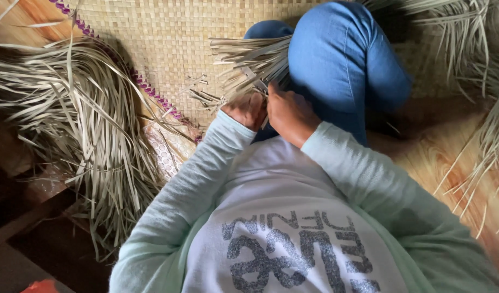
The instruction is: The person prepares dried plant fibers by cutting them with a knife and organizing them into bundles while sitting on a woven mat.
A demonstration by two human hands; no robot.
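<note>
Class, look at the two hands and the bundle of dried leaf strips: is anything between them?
Nothing visible. The left hand and right hand already touch the strip bundle, which fans out beside the bent knee.

Your left hand (248,111) and right hand (288,113) meet just above the middle of the frame, knuckles up, fingers curled shut and pressed side by side. Both forearms, in pale sleeves, run up from the lower corners and converge at the wrists. Your bent knee in blue rises at upper centre, just beyond the hands.
</note>
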